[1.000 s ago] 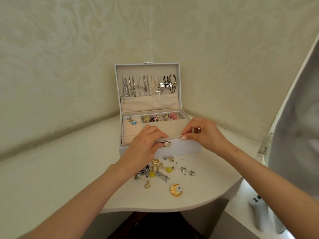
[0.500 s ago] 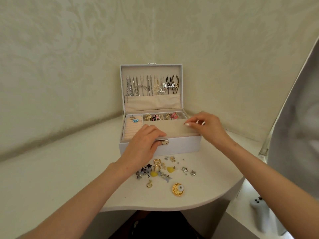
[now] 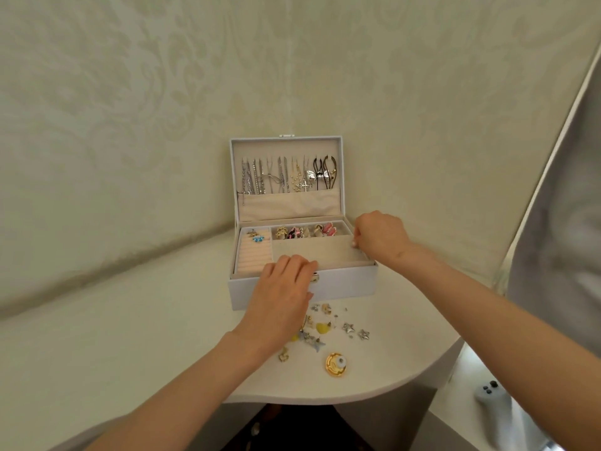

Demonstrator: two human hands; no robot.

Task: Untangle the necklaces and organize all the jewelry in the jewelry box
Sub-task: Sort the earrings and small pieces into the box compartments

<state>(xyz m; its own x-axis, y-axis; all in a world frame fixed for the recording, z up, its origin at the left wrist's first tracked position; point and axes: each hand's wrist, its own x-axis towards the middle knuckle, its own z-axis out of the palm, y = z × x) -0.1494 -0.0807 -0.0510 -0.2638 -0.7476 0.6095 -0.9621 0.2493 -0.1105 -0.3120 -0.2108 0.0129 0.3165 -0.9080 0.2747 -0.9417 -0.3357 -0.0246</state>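
While I watch the head feed, the white rectangular jewelry box (image 3: 344, 284) sits open on the pale rounded table (image 3: 130, 320), and I place everything from it. In its left compartment, a small blue ornament (image 3: 257, 239) lies at the back of the peach ring rolls (image 3: 252, 257). At its front edge, the left hand (image 3: 283, 294) curls its fingers over the lip of the beige velvet tray (image 3: 325, 252), gripping it. Inside the upright lid (image 3: 286, 144), silver and black necklaces (image 3: 279, 175) hang in separate straight strands above a beige pocket. In the box's rear compartments lie gold and pink earrings (image 3: 305, 232). Just in front of the box, loose mixed jewelry pieces (image 3: 322, 330) are scattered on the table, with a round gold brooch (image 3: 336, 363) nearest me. At the box's right edge, the right hand (image 3: 380, 237) pinches the tray's side with bent fingertips. Well right of the box, lower down, lies a grey game controller (image 3: 491, 398).
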